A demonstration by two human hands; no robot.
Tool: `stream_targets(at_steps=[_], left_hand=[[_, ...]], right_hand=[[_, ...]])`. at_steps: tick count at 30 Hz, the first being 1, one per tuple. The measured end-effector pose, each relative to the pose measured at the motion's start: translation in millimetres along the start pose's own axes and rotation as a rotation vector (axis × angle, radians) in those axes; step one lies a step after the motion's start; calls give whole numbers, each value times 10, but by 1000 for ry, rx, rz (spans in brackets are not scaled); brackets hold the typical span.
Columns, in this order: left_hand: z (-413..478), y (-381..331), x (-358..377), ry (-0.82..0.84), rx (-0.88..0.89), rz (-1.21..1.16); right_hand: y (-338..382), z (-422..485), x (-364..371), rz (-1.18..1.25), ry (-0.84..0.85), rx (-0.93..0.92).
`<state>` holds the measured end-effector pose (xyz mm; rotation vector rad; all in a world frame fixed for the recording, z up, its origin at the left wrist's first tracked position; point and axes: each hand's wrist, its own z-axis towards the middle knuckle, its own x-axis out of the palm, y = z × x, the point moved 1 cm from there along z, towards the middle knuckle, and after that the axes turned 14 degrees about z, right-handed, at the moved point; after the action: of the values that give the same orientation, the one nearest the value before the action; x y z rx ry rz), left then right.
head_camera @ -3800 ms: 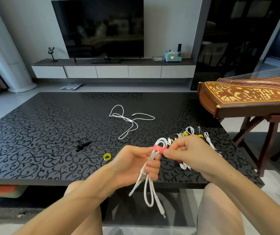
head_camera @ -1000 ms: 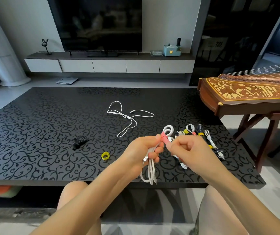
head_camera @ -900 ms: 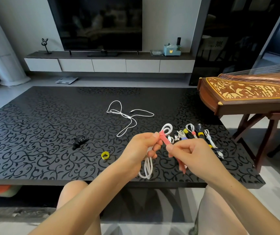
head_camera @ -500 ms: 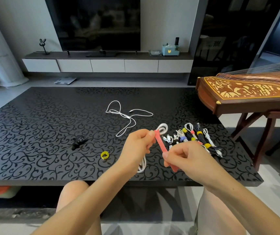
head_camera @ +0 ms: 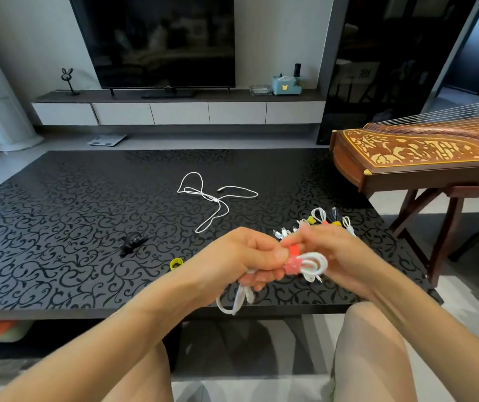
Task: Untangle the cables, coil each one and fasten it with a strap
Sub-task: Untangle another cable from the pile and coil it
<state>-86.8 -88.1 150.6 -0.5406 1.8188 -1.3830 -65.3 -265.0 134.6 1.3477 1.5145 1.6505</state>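
White cable coil (head_camera: 313, 264), strap half on
Your left hand (head_camera: 244, 256) grips it crosswise; your right hand (head_camera: 339, 253), alongside, pinches the pink strap (head_camera: 293, 256).

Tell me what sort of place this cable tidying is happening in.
Most likely a home living room. A large television stands on a low media cabinet against the wall, a black patterned coffee table serves as the work surface, and a wooden zither rests on a stand beside it.
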Motion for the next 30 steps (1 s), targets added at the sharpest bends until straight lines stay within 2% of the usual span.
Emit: stream_targets(at_steps=[1, 4, 9, 11, 13, 16, 21, 25, 27, 30], left_hand=[[-7, -19, 26, 4, 3, 49], [-15, -2, 92, -48, -22, 158], [-26, -7, 162, -252, -12, 745], [-6, -15, 194, -287, -3, 833], [44, 19, 152, -301, -43, 725], [93, 109, 93, -265, -151, 309], [138, 209, 68, -180, -235, -85], [165, 246, 45, -153, -255, -418], [163, 280, 78, -125, -231, -517], [131, 307, 109, -98, -200, -540]], right_hand=[[57, 16, -1, 12, -1, 9], [197, 80, 53, -249, 43, -61], [403, 197, 181, -575, -89, -221], [460, 190, 280, -682, -105, -329], [489, 121, 358, -728, -119, -454], [396, -62, 428, -726, -118, -575], [-31, -270, 333, -898, -132, -908], [-406, -324, 156, -977, -29, -1141], [-534, -300, 63, -1047, 21, -1158], [-583, -278, -34, -1212, 82, -1206]])
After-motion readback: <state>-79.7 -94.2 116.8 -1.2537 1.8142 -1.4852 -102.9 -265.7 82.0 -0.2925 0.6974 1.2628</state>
